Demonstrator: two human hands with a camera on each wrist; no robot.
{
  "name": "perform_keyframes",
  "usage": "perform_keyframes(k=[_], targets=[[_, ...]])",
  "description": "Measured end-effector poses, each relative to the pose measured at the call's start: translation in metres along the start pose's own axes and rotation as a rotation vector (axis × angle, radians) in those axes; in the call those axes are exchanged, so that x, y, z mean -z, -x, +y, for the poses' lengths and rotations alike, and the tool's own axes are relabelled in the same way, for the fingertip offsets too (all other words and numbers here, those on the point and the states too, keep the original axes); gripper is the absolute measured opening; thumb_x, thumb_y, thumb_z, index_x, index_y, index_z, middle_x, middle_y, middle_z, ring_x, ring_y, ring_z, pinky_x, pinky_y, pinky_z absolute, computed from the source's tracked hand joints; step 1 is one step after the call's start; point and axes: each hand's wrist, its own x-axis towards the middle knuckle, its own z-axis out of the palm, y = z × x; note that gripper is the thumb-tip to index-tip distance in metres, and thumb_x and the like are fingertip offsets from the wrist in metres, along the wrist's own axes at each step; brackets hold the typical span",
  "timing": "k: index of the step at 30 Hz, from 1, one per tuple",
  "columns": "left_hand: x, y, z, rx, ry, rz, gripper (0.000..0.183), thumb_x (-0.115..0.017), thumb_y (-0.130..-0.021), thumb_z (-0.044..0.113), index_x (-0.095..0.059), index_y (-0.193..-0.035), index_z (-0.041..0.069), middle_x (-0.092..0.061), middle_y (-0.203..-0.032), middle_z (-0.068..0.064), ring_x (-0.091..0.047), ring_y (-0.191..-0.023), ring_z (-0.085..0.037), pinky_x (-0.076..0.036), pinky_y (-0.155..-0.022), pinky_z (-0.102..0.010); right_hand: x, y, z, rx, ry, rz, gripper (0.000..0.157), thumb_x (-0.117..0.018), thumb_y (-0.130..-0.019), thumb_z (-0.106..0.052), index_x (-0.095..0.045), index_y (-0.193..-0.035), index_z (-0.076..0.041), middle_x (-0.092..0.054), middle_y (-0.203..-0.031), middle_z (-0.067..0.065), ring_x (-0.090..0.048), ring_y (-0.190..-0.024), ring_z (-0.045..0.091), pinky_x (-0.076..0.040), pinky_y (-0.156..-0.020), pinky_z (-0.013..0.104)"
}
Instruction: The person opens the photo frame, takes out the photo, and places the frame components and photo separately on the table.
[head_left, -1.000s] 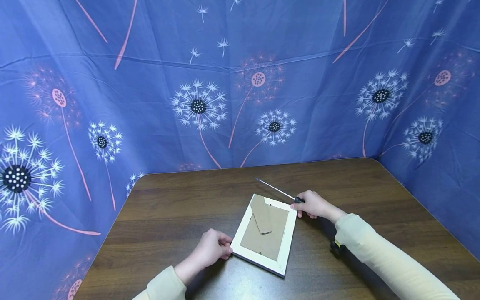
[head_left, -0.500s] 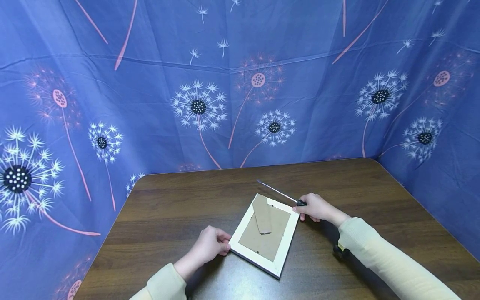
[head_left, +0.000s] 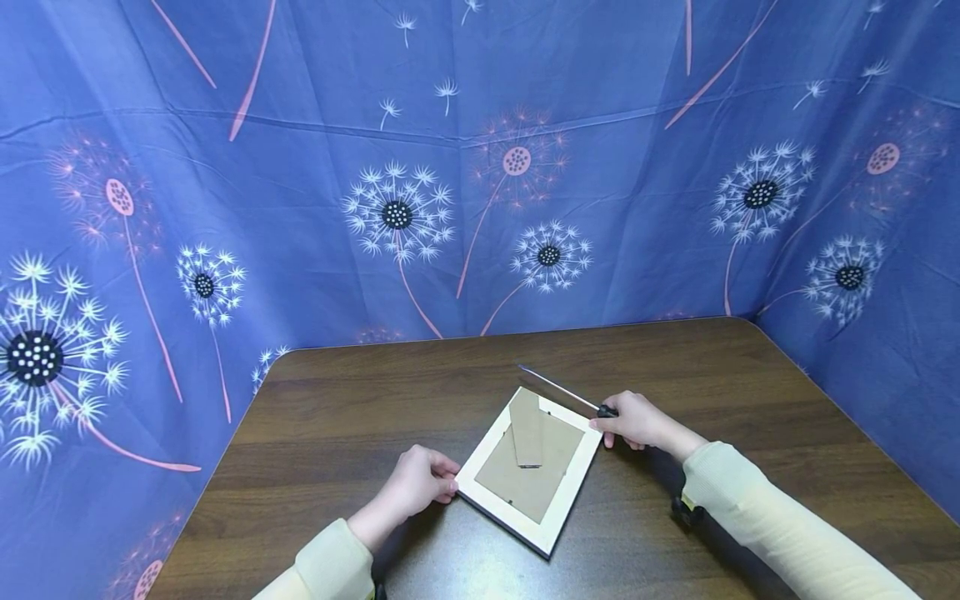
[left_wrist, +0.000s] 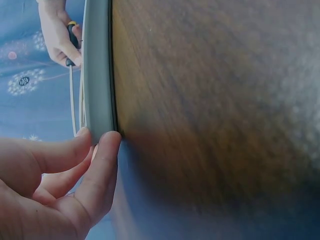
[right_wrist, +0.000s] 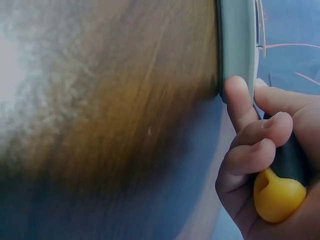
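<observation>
A picture frame [head_left: 564, 492] with a white border lies back side up on the table, its brown backing board [head_left: 551, 475] and stand flap [head_left: 527, 429] showing. My left hand [head_left: 414, 483] pinches its left corner between thumb and fingers; the grey side of the frame [left_wrist: 98, 75] shows close up in the left wrist view. At the far right corner, my right hand [head_left: 636, 421] has thumb and index finger on the frame. Its other fingers curl round the black and yellow handle of a screwdriver [right_wrist: 280, 197], whose thin shaft [head_left: 561, 388] points left beyond the frame's far edge.
The dark wooden table [head_left: 337, 400] has a rounded far edge. Behind and beside it hangs a blue cloth [head_left: 300, 233] with a dandelion print. A small dark object [head_left: 686, 511] shows under the right sleeve [head_left: 750, 500].
The picture frame has turned a little clockwise in the head view. My left hand has shifted slightly left and away, my right hand right and nearer, carrying the screwdriver along.
</observation>
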Motion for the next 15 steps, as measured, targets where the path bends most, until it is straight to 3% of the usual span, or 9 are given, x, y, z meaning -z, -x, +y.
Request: perform_keyframes(k=[15], targets=[[0.006, -0.011, -0.003, 0.022, 0.012, 0.019, 0.014, -0.065, -0.077, -0.014, -0.068, -0.091, -0.012, -0.068, -0.075, -0.015, -0.068, -0.063, -0.021, -0.060, -0.057, -0.029, -0.002, 0.012, 0.000, -0.003, -0.022, 0.000, 0.022, -0.064, -0.090, -0.023, -0.058, -0.076, -0.007, -0.063, -0.057, 0.001, -0.037, -0.031, 0.003, -0.034, -0.030, 0.019]])
